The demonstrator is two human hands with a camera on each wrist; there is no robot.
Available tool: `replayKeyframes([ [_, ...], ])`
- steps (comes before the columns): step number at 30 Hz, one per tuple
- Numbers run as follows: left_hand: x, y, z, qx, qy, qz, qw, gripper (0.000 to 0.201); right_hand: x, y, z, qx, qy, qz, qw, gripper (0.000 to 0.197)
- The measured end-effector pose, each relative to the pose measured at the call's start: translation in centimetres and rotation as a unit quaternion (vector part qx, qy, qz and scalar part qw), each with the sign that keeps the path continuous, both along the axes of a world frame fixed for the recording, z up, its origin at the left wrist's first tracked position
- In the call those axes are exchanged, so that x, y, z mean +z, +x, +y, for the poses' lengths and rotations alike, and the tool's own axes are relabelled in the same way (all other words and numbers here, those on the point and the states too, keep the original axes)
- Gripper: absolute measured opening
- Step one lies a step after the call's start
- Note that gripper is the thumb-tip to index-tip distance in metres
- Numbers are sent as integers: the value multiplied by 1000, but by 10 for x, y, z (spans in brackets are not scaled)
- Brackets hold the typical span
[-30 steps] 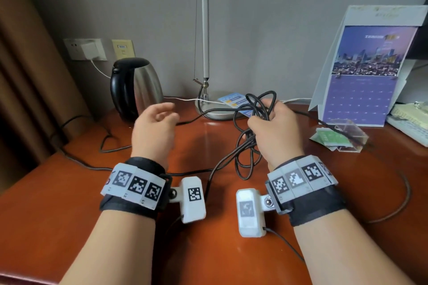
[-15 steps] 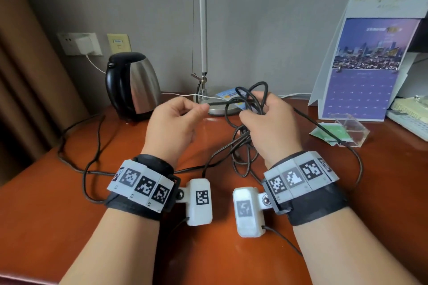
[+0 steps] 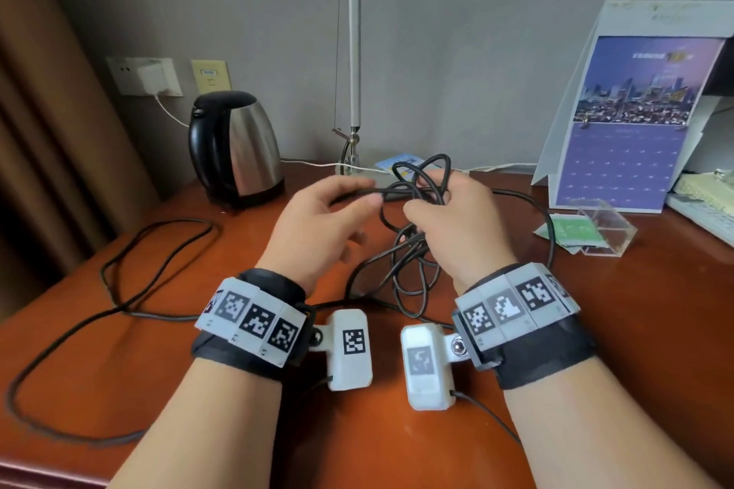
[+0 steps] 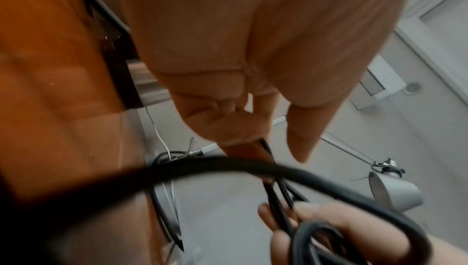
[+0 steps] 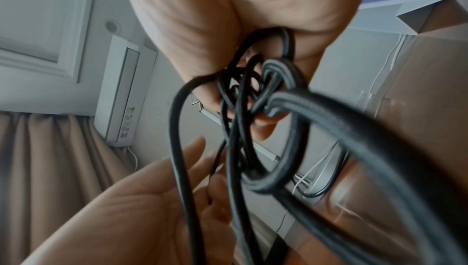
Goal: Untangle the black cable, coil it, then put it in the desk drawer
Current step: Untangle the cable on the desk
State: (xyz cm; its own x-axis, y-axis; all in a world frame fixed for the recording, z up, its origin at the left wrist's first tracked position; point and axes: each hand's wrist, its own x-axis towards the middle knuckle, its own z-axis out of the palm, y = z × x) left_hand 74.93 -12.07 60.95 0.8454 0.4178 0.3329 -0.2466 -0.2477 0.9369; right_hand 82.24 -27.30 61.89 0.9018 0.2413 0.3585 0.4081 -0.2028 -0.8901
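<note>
The black cable [image 3: 413,274] is a tangle of loops over the red-brown desk [image 3: 655,329]. My right hand [image 3: 427,196] grips the bunched loops at their top, and the rest hangs from it to the desk. In the right wrist view several strands of the cable [image 5: 253,89] cross the right hand's palm. My left hand [image 3: 367,193] pinches a single strand between thumb and forefinger, just left of the bundle. The left wrist view shows that strand of the cable [image 4: 266,145] leaving the fingertips. Long slack trails across the desk to the left and right. No drawer is in view.
A steel kettle [image 3: 234,147] stands at the back left, a lamp pole [image 3: 353,52] behind the hands, and a desk calendar [image 3: 635,123] at the back right. A clear plastic box [image 3: 603,222] and green packets [image 3: 568,230] lie right of the hands.
My left hand has moved right to the bundle and now pinches a strand beside my right hand. The slack on the left of the desk has shifted into wider loops.
</note>
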Motion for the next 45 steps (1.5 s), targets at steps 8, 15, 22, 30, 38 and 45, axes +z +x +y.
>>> replayKeyframes([
  [8, -4, 4, 31, 214, -8, -62, 975, 24, 3, 3, -5, -20, 23, 2, 1000, 28],
  [15, -6, -4, 56, 349, -90, -92, 928, 23, 3, 6, -6, -49, 28, 12, 998, 24],
  [22, 0, -3, 9, 122, 15, -29, 992, 48, 2, -1, 5, -14, 22, 4, 1000, 46],
  [30, 8, -9, -1, 86, 63, -36, 994, 36, 2, 0, 1, -30, 10, 3, 999, 31],
  [38, 3, -3, 1, 37, 88, -49, 994, 28, 0, -4, 8, 32, 6, -6, 999, 53],
  [45, 6, -12, 27, 298, 142, -112, 937, 21, 1, 12, -7, -26, 48, -8, 998, 34],
])
